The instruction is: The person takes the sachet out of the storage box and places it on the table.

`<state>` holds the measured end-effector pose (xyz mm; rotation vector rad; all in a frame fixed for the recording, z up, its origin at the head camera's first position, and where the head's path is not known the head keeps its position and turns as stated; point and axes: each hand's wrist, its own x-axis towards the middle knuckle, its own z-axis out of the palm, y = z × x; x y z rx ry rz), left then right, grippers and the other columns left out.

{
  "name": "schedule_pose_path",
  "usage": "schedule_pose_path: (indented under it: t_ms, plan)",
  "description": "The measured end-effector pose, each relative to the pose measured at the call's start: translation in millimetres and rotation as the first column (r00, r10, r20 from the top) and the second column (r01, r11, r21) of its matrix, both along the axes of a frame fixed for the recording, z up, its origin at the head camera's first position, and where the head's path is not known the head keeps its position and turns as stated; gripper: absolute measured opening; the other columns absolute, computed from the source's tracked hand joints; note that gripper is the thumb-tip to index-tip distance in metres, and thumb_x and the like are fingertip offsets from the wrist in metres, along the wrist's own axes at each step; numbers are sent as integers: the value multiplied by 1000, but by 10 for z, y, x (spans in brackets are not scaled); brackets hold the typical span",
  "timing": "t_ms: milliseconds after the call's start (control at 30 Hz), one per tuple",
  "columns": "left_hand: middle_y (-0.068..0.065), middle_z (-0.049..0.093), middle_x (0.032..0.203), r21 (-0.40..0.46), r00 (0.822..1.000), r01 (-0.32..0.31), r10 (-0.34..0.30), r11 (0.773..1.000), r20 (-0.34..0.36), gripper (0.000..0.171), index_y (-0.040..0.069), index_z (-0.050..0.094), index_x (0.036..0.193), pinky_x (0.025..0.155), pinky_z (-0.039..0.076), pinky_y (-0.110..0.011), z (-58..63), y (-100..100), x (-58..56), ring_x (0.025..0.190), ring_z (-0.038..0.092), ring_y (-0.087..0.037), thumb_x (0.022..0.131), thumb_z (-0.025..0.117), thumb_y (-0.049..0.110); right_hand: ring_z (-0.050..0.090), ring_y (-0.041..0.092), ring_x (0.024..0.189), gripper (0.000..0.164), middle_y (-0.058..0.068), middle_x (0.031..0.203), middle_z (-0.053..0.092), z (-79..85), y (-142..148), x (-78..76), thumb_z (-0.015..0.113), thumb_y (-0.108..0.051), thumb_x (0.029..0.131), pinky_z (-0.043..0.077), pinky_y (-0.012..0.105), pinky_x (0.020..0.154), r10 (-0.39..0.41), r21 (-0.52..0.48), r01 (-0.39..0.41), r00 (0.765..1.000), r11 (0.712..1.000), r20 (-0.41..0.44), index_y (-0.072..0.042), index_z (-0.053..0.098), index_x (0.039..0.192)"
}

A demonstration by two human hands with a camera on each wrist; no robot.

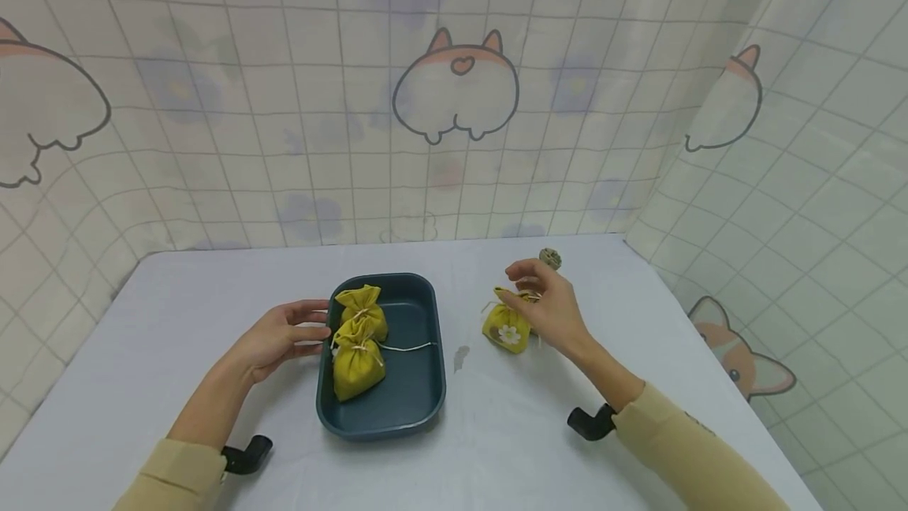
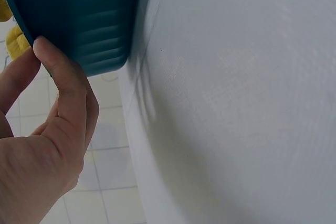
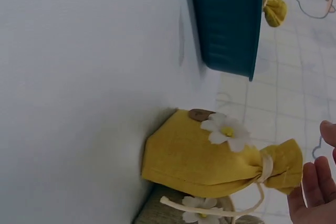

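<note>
My left hand [image 1: 284, 335] is at the left side of a dark teal plastic tray [image 1: 414, 314], its thumb and fingertips pinching the rim in the left wrist view. Two yellow drawstring pouches [image 1: 359, 369] lie inside along that side, a pale cord trailing from them. To the tray's right, my right hand [image 1: 549, 302] hovers with parted fingers over the gathered top of another yellow drawstring pouch [image 3: 202, 153]. This pouch stands upright and bears a white flower and a brown patch. Beside it in the right wrist view is a grey-brown pouch [image 3: 163, 203] with a white flower, mostly hidden.
A small brownish patterned round thing [image 1: 549, 259] shows just beyond my right hand. The white-covered table [image 1: 213, 282] ends at a tile-patterned curtain [image 1: 298, 140] behind and at the sides. A grey mark [image 1: 460, 357] is on the cloth right of the tray.
</note>
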<state>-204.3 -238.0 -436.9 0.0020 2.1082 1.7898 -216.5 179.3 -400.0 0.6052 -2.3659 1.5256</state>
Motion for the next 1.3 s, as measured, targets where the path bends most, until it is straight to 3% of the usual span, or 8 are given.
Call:
schedule_pose_path:
  t_ms: [100, 233, 500, 667, 900, 1133, 1300]
  plan:
    - [-28, 40, 148, -6, 1000, -1, 1, 1000, 2, 70, -5, 34, 155, 91, 58, -34, -8, -6, -11, 110, 62, -21, 97, 70, 9, 63, 37, 107, 30, 18, 112, 64, -68, -32, -86, 78, 6, 87, 53, 56, 96, 33, -19, -34, 999, 999, -27, 3, 64, 114]
    - [-28, 42, 147, -14, 1000, -8, 8, 1000, 3, 69, -4, 35, 155, 91, 58, -34, -22, -12, -25, 111, 62, -22, 97, 71, 10, 65, 31, 105, 27, 11, 111, 65, -44, -123, -103, 79, -1, 90, 57, 48, 93, 77, -1, -77, 996, 997, -34, -2, 66, 114]
    - [-29, 40, 149, -12, 1000, 4, -4, 1000, -2, 70, -5, 33, 155, 91, 58, -34, -21, -5, -19, 111, 62, -21, 98, 70, 10, 67, 21, 97, 16, 4, 103, 70, -18, -378, -74, 76, -9, 94, 59, 37, 88, 176, 31, -177, 983, 984, 44, -4, 70, 108]
    - [-29, 40, 148, 1, 1000, 9, -9, 1000, -5, 71, -6, 32, 155, 90, 58, -35, -23, -1, -11, 109, 62, -19, 98, 70, 10, 67, 18, 94, 14, 2, 101, 71, -54, -579, -40, 74, -12, 96, 59, 39, 85, 282, 94, -291, 954, 952, 97, -3, 72, 107]
    - [-27, 43, 145, -3, 1000, -1, 1, 1000, 2, 70, -5, 34, 155, 90, 58, -34, -54, -17, -33, 107, 63, -19, 97, 71, 10, 66, 11, 95, 15, 0, 104, 69, -130, -884, 22, 74, -10, 96, 60, 32, 81, 403, 125, -429, 896, 895, 189, -8, 70, 110]
    - [-28, 42, 148, 4, 1000, -2, 2, 1000, 0, 71, -5, 34, 155, 91, 58, -34, -28, -2, -20, 109, 63, -20, 97, 71, 11, 65, 9, 98, 21, 4, 107, 70, -170, -1145, 52, 75, -11, 96, 60, 34, 83, 433, 138, -467, 874, 873, 220, -4, 69, 114]
    - [-28, 42, 148, 5, 1000, -6, 6, 1000, 4, 71, -5, 33, 155, 91, 58, -35, -14, 0, -18, 110, 63, -20, 97, 71, 10, 65, 6, 96, 22, 2, 105, 71, -148, -1304, 59, 76, -14, 95, 57, 24, 83, 413, 164, -457, 877, 874, 245, -3, 71, 113]
